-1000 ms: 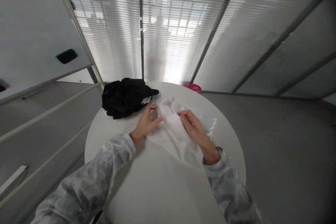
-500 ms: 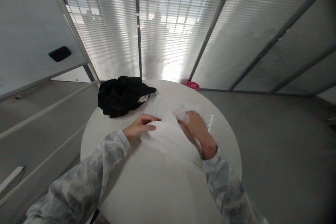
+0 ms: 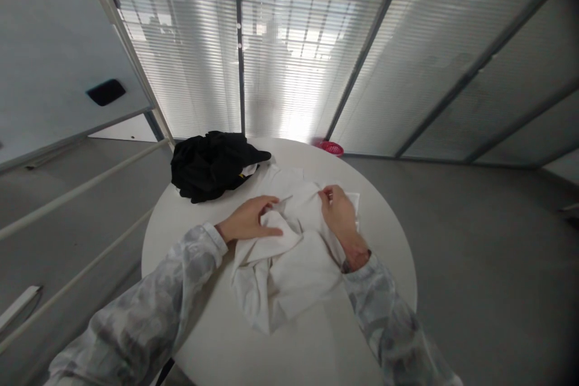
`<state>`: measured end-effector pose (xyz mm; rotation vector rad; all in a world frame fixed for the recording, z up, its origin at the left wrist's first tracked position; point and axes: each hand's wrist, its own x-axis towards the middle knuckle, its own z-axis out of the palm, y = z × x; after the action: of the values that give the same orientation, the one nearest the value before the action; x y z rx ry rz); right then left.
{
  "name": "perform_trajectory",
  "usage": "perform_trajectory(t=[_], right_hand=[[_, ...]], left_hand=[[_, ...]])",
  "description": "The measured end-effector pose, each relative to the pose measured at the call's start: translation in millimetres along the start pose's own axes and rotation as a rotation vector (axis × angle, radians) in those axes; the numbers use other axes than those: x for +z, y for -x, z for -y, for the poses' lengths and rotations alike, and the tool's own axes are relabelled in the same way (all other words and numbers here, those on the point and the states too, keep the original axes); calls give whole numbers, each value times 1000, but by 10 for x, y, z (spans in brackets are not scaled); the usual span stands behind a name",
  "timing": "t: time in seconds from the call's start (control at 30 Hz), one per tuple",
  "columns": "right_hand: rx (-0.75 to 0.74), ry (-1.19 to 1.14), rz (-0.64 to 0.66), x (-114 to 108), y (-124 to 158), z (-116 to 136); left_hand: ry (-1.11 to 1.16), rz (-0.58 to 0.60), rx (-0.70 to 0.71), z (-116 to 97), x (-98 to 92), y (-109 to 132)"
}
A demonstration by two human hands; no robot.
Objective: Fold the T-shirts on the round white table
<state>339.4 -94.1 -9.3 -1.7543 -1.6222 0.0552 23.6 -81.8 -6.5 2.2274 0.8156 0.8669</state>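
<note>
A crumpled white garment (image 3: 289, 259) lies in the middle of a round white table (image 3: 203, 338). My left hand (image 3: 250, 220) pinches a fold of it near its left side, thumb and fingers closed on the cloth. My right hand (image 3: 340, 212) grips the cloth at its upper right, fingers curled into the fabric. Part of the garment trails toward me in loose folds between my two sleeves.
A heap of black clothing (image 3: 212, 164) sits at the table's far left edge. A small pink basket (image 3: 330, 147) stands on the grey floor behind the table. Glass walls with blinds rise beyond, and white rails run along the left.
Both hands have pulled the white garment toward me; it now lies bunched in longer folds nearer the front of the table. My hands have shifted slightly back and apart.
</note>
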Motion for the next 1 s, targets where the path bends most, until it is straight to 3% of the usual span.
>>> perform_trajectory(t=[0.1,0.2,0.3,0.37,0.43,0.53,0.6,0.73,0.87,1.0], right_hand=[[-36,-287,-278,-59,-22,42],[-37,-480,-544,-138,-66,62],[2,-529,-638,-182,-115,15],[38,-487,-485,-182,-130,-44],[70,-358,-197,-167,-118,-94],[2,-11,199,-142,-53,-105],[-112,208,322,-139,-7,-69],[-159,406,405,-157,31,56],[-64,409,450,-146,36,160],[54,224,257,-111,34,143]], left_hand=[[-180,175,73,22,28,-7],[-226,272,89,21,24,-12],[-188,338,55,27,-23,11],[-91,369,8,41,-76,37],[48,340,-92,57,-126,53],[127,181,-283,60,-155,40],[-4,87,-302,40,-134,19],[-380,99,-120,-40,-45,-5],[-457,187,-80,-118,27,-3],[-440,144,-72,-130,39,9]])
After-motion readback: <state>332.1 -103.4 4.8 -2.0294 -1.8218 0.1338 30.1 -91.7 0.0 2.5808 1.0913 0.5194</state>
